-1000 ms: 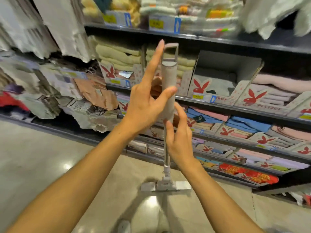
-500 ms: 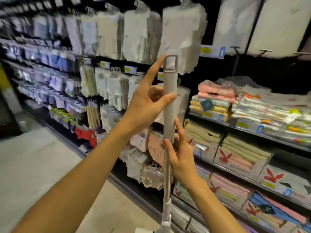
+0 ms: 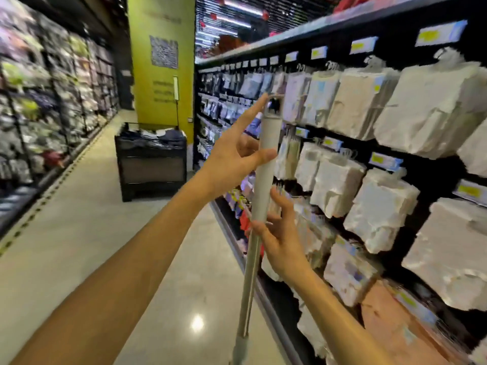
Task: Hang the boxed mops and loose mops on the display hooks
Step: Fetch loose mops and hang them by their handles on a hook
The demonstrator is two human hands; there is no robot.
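I hold a loose grey mop (image 3: 263, 185) upright in front of me by its handle. The handle's top ends in a hanging loop (image 3: 274, 105). My left hand (image 3: 237, 160) grips the thick upper grip, with the forefinger stretched up to the loop. Lower down, my right hand (image 3: 276, 233) pinches the handle where the grip meets the thin metal pole. The mop's head is out of the picture below. Display hooks (image 3: 332, 65) on the shelving at my right carry packs of white cloths.
Shelving with hanging white cloth packs (image 3: 434, 106) runs along the right. Stocked shelves (image 3: 47, 101) line the left of the aisle. A dark bin of folded goods (image 3: 151, 159) stands ahead by a yellow pillar (image 3: 163, 61). Pale floor (image 3: 92, 219) lies between them.
My view has swung left and up, from the towel shelves to looking down the aisle. Both hands keep the same hold on the mop's handle.
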